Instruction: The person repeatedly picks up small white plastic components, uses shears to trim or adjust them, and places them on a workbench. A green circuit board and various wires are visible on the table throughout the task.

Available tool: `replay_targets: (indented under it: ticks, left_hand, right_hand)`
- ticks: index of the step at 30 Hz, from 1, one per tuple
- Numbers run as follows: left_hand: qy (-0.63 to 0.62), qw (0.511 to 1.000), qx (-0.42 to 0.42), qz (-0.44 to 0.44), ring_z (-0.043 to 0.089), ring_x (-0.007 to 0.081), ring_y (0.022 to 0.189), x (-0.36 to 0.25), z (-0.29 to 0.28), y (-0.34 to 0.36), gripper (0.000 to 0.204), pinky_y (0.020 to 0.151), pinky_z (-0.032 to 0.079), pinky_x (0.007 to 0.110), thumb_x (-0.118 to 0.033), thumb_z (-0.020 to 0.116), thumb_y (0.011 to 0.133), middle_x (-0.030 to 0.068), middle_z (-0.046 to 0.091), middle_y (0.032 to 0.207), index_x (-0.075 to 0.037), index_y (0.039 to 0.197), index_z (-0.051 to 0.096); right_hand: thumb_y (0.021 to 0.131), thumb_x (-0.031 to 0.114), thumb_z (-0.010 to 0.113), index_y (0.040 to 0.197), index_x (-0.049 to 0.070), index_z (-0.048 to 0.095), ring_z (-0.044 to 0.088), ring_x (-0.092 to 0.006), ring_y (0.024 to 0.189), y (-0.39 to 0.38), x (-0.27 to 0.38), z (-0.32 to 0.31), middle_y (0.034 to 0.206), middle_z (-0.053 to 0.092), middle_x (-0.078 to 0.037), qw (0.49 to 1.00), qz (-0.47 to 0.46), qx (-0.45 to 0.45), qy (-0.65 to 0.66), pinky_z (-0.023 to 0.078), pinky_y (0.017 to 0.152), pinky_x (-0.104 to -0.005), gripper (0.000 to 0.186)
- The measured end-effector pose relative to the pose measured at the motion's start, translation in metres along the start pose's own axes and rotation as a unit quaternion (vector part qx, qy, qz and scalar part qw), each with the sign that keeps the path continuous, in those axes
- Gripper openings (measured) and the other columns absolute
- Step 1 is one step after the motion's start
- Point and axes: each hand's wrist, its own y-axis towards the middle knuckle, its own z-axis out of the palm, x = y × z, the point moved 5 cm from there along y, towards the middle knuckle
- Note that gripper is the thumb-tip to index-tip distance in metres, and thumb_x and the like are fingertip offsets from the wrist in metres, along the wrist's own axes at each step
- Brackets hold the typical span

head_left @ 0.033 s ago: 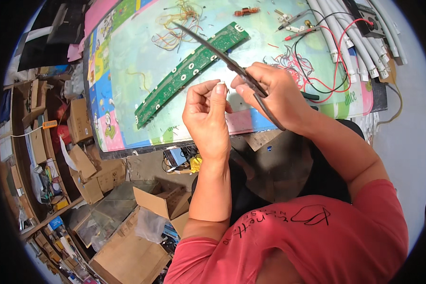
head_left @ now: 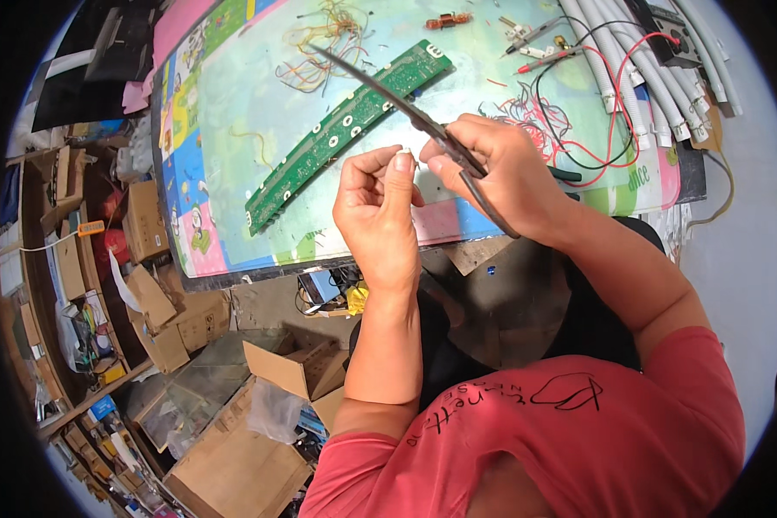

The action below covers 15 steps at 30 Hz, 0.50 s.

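My left hand (head_left: 380, 203) is closed in a pinch on a small white piece (head_left: 406, 154) between thumb and fingertips. Just to its right, my right hand (head_left: 509, 177) grips a long dark tool (head_left: 380, 86), perhaps tweezers, whose thin end points up and left across a long green circuit board (head_left: 302, 160). The board lies diagonally on the pastel patterned mat (head_left: 216, 104), beyond both hands. A tangle of thin yellowish wires (head_left: 324, 47) lies above it, and red wire scraps (head_left: 527, 116) lie behind my right hand.
White tubes (head_left: 622, 69), test probes (head_left: 535, 65) with red and black leads, a dark device (head_left: 665, 34) and an orange part (head_left: 449, 19) are at the back and right. Shelves (head_left: 78, 285) and cardboard boxes (head_left: 233, 449) crowd the left and lower area beside the table.
The far end of the dark tool has dipped very slightly down and left. Both hands stay in about the same place.
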Motion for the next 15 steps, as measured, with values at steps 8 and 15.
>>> replay_targets:
  ticks: [8, 15]
  left_hand:
    - [0.018, 1.000, 0.026, -0.005, 0.050, 0.0079, 0.064, 0.0023, 0.0025, -0.0010, 0.015, 0.056, 0.042, 0.022, -0.011, 0.069, 0.085, 0.0043, 0.062, 0.081, 0.000, 0.088, 0.058]
    - [0.021, 0.998, 0.048, -0.017, 0.051, 0.0081, 0.065, 0.0096, -0.0007, -0.0003, 0.012, 0.056, 0.042, 0.023, -0.008, 0.070, 0.084, 0.0023, 0.062, 0.079, -0.001, 0.089, 0.061]
  right_hand:
    - [0.074, 0.007, 0.067, 0.075, -0.002, 0.058, 0.054, -0.0298, 0.057, -0.0004, 0.0007, -0.0015, 0.069, 0.055, -0.014, 0.998, -0.043, 0.006, -0.051, 0.041, 0.052, -0.0368, 0.013]
    - [0.070, 0.005, 0.068, 0.073, 0.000, 0.056, 0.055, -0.0291, 0.057, -0.0016, 0.0071, 0.0007, 0.068, 0.053, -0.011, 0.985, -0.133, -0.012, -0.110, 0.043, 0.050, -0.0363, 0.013]
